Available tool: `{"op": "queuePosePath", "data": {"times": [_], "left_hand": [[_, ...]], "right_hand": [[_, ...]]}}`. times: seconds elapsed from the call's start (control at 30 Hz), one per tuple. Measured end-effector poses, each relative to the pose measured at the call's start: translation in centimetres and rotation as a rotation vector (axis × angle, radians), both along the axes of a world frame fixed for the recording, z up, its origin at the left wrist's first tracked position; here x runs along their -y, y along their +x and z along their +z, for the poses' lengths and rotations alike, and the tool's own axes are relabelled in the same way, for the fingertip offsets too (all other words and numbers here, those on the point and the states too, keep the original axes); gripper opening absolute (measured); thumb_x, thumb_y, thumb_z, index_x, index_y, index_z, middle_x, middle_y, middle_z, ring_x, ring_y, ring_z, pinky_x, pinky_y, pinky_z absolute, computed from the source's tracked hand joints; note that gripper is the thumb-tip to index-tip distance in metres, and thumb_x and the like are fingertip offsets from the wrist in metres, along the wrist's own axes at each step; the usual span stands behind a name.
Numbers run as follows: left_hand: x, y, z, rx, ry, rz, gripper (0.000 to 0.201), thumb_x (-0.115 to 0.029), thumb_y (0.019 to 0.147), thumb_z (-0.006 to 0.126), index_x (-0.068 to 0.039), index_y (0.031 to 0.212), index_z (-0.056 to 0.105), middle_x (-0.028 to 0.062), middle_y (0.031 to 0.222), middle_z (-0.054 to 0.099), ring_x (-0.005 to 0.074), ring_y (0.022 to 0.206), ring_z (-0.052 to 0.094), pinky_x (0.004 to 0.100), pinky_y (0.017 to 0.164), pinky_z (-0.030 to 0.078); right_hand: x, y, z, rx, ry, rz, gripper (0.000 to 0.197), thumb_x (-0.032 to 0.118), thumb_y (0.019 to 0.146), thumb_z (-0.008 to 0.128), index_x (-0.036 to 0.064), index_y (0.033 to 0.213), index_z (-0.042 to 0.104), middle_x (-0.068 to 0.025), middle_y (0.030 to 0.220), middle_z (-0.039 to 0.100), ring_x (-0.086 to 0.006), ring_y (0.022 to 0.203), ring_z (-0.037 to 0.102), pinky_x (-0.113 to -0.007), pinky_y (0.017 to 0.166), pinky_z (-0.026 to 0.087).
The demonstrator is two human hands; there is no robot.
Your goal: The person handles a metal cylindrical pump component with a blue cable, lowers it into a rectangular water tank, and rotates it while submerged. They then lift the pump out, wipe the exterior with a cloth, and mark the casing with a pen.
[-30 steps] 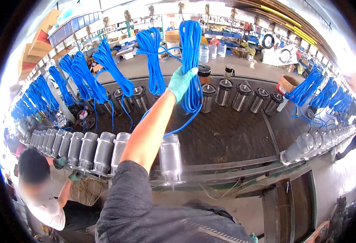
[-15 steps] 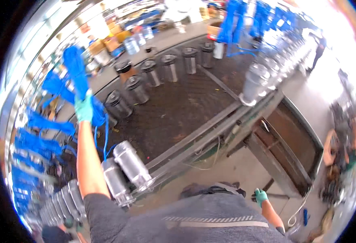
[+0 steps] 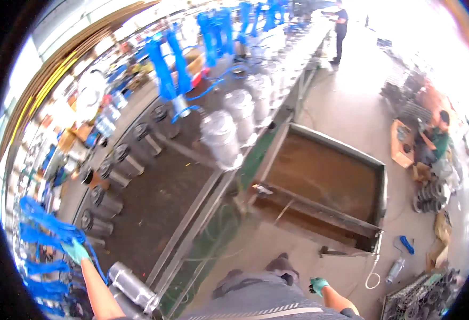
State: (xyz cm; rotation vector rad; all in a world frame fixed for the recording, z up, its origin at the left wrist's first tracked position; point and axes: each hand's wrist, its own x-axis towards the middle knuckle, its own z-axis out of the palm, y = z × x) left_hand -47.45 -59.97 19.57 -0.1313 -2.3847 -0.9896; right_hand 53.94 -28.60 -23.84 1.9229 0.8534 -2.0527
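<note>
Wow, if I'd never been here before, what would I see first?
Probably the bright blue cable bundles hanging near the top, and another blue bundle at the lower left, by the person's green-gloved left hand. Next, your eye might fall on the big rectangular trough, brown inside, right of the middle. The shiny silver cylinders stand in a row above it.

Far left, a cable coil (image 3: pixel 53 222) at the left hand (image 3: pixel 75 251); rightward and nearer, cylinders (image 3: pixel 129 282) on the near edge of the bench (image 3: pixel 154 213). Along its far side, a row of canisters (image 3: pixel 106 201), with water bottles (image 3: pixel 105 126) beyond. Right of the bench, a trough (image 3: pixel 322 172); farther right on the floor, a cable bundle (image 3: pixel 406 244) just behind a lone canister (image 3: pixel 395 271).
</note>
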Motion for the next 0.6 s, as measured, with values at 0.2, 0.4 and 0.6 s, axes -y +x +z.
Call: {"op": "queuePosePath", "data": {"times": [0.2, 0.4, 0.6], "left_hand": [[-8.3, 10.8, -13.4, 0.167, 0.353, -0.124, 0.049, -0.021, 0.1, 0.059, -0.017, 0.148, 0.048, 0.0104, 0.126, 0.063, 0.0264, 0.101, 0.061, 0.0413, 0.086, 0.047], [-20.9, 16.0, -18.0, 0.709, 0.657, -0.258, 0.038, -0.018, 0.1, 0.059, -0.025, 0.138, 0.056, -0.0019, 0.103, 0.066, 0.0135, 0.08, 0.058, 0.0337, 0.064, 0.042], [-41.0, 11.7, -9.3, 0.648, 0.474, -0.71, 0.048, -0.024, 0.103, 0.057, -0.014, 0.149, 0.048, 0.0069, 0.144, 0.054, 0.0239, 0.129, 0.054, 0.0411, 0.107, 0.043]], "right_hand": [[-2.6, 5.9, -13.1, -0.182, 0.561, 0.302, 0.039, 0.033, 0.105, 0.053, 0.0034, 0.13, 0.054, -0.0175, 0.106, 0.071, -0.0297, 0.08, 0.072, -0.041, 0.069, 0.063], [-4.9, 8.1, -12.4, -0.079, 0.638, 0.211, 0.035, 0.028, 0.105, 0.053, 0.002, 0.128, 0.053, -0.0179, 0.105, 0.071, -0.0312, 0.081, 0.072, -0.044, 0.071, 0.062], [-4.3, 3.3, 2.4, 0.051, 0.313, -0.434, 0.034, 0.027, 0.104, 0.054, -0.0007, 0.124, 0.055, -0.0209, 0.103, 0.071, -0.0348, 0.08, 0.072, -0.046, 0.071, 0.062]]}}
